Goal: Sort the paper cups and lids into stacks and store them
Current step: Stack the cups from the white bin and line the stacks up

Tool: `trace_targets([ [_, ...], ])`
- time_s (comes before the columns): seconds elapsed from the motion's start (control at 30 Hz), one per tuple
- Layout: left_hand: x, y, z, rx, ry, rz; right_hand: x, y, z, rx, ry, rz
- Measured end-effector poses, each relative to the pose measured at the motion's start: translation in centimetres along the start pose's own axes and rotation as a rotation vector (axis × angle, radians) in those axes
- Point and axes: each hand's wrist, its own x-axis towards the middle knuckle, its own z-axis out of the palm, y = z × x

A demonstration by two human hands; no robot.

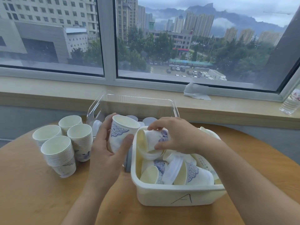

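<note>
A person sorts paper cups at a round wooden table (32, 192) beside a rain-flecked window. The left hand (110, 148) grips an upright paper cup (121, 135) printed with a blue pattern, fingers curled behind it and thumb pressed across its front, holding it just above the table's surface. Just to the right of that hand, the right hand (177, 137) reaches into a white plastic bin (170, 195) marked with a handwritten "A", its fingertips and thumb pinching a tipped-over cup (154, 140) at the top of the heap. Beneath that hand the bin holds a jumble of loose cups (193, 174) lying on their sides, with a translucent lid (172, 169) among them. To the left of the left hand stand four nested stacks of cups (65, 143), upright and close together on the table. Beyond both hands, against the sill, sits a clear plastic bin (134, 104) with several translucent lids (149, 120) visible inside. A grey object (128, 161) shows between the left hand and the white bin's wall; what it is cannot be told. Far to the right of the right hand, a crumpled tissue (196, 92) and a plastic water bottle (290, 103) rest on the window sill (65, 96)
</note>
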Motion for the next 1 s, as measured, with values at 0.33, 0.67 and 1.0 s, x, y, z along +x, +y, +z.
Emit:
trace_targets([
  [0.33,-2.4,-2.6,-1.8,0.073,0.052,-0.007,0.7,-1.2,1.0,-0.154,-0.07,0.064],
  [0.67,-3.1,-2.7,-1.8,0.069,0.012,0.054,-0.9,-1.6,-0.6,0.28,0.303,0.11],
  [1.0,-3.4,-3.1,-1.6,0.109,0.0,0.066,-2.0,-5.4,1.0,0.917,0.318,0.13],
])
